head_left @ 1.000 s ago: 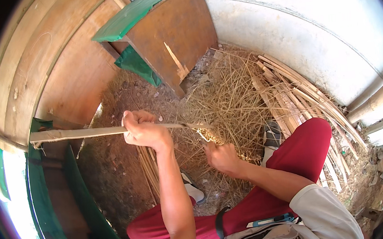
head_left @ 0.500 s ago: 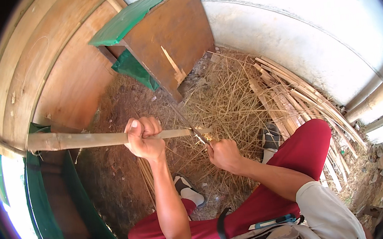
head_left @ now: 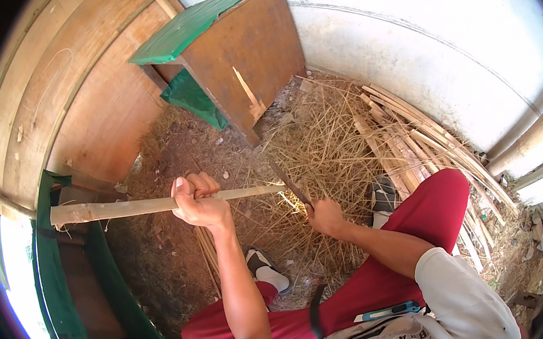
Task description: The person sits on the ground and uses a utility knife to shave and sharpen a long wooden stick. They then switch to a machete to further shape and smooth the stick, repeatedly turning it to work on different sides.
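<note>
My left hand is closed around a long pale bamboo strip and holds it nearly level from left to right. The wide end lies at the left; the thinner end reaches the blade. In my closed right hand is a knife with a long dark blade pointing up and left. The blade lies across the strip's thin right end; whether it is cutting into it I cannot tell. The knife's handle is hidden in my fingers. Below the blade lie pale shavings.
Dry straw covers the ground. Split bamboo strips are piled at the right along a white wall. A wooden box with a green cover stands ahead. A blue cutter knife rests on my lap. Green-edged panels stand at left.
My right hand has moved slightly right with the knife, whose blade now lies nearer the strip's tip. The strip has shifted a little to the right and tilted.
</note>
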The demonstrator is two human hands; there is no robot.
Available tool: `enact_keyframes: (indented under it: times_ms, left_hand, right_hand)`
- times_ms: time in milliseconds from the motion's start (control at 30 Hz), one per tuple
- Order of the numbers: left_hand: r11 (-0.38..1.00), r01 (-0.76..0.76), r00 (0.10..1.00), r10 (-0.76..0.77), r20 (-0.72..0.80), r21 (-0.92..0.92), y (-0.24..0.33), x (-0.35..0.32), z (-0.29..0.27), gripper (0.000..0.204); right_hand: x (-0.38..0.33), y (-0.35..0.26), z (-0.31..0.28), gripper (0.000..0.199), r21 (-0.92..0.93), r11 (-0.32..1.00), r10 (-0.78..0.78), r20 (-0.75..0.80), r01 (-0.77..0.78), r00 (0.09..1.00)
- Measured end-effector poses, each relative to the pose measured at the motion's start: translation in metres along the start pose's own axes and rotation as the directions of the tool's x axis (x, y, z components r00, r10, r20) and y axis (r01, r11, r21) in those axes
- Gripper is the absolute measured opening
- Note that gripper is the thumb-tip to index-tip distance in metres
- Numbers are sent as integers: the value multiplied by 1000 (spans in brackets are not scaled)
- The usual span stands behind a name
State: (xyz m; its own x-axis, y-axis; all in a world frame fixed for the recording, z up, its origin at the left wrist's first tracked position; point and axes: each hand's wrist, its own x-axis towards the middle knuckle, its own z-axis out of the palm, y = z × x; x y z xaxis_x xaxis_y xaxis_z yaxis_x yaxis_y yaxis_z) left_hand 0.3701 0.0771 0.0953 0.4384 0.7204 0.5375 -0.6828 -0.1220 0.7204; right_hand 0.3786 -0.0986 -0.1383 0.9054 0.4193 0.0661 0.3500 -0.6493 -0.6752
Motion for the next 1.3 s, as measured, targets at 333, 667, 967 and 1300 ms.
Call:
enact_keyframes:
  times_ms: [333,667,967,1300]
  left_hand:
    - [999,28,993,-25,-119,25,-12,24,-7,39]
    - [999,45,998,-45,-43,5,-23,46,0,41]
    - [903,386,873,-292,390,-189,-19,75,-58,41]
    - [936,323,930,-286,231,-139,-15,66,-77,41]
  right_hand:
    - [10,33,44,32,-112,952,-290,-30,285,957]
    - [-44,151,96,34,-101,991,-79,79,87,994]
    - [-54,168,94,34,-133,989,-67,12,68,998]
    - [-59,150,85,28,-95,984,-155,-50,150,987]
